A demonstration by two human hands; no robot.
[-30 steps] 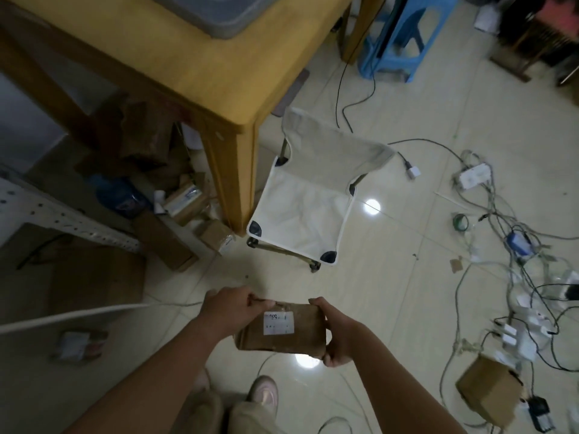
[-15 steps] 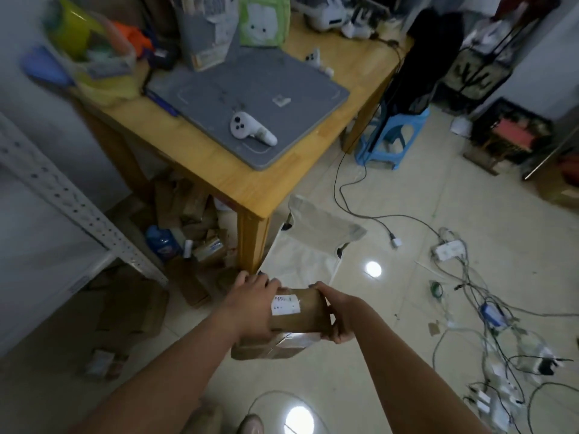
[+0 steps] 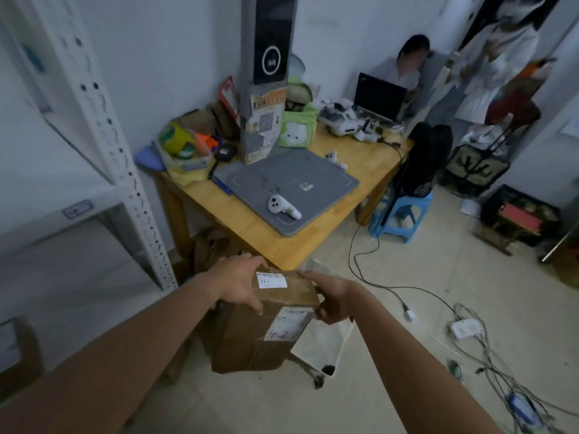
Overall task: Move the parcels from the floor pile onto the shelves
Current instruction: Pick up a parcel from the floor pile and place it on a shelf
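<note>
I hold a brown cardboard parcel (image 3: 250, 336) with two white labels in front of me, above the floor. My left hand (image 3: 239, 281) grips its top left edge, fingers over the top face. My right hand (image 3: 332, 299) grips its right corner beside the lower label. The white metal shelf unit (image 3: 125, 170) stands at the left, its perforated post close to my left arm. More brown parcels (image 3: 206, 249) lie under the wooden table behind the held one. Another labelled box (image 3: 15, 352) sits at the far left edge.
A wooden table (image 3: 313, 236) with a grey mat, a white controller, a laptop and clutter stands ahead. A person sits behind it. A blue stool (image 3: 404, 214), a folded white chair (image 3: 322, 343) and tangled cables with power strips (image 3: 466, 328) cover the floor at right.
My view has swung up from the floor to the table and back wall. Both hands have kept hold of the parcel, which has tilted so that its side label shows.
</note>
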